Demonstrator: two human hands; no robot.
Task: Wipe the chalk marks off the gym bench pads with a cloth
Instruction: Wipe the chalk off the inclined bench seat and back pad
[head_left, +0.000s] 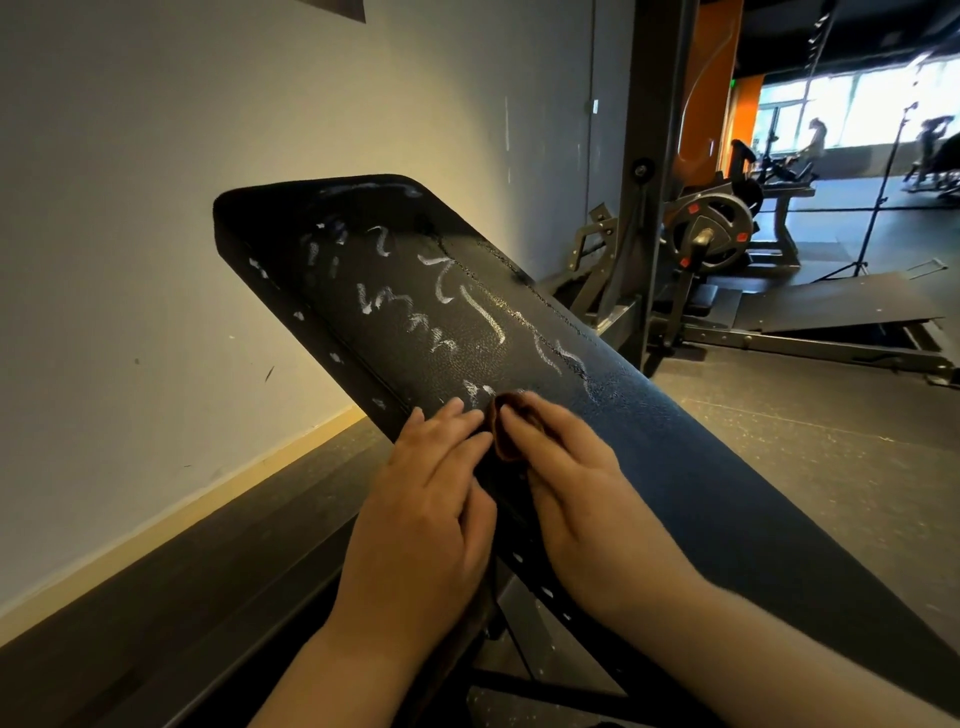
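A black bench pad slopes up from lower right to its far end at upper left. White chalk marks cover its upper half and dot its left side edge. A small brown cloth lies bunched on the pad just below the marks. My right hand presses on the cloth with its fingers curled over it. My left hand lies flat on the pad beside the cloth, fingers straight, fingertips touching the lowest marks.
A pale wall with a yellow skirting runs along the left, dark floor below it. A black upright post and a plate-loaded machine stand behind the bench. Black frame rails lie on the floor at right.
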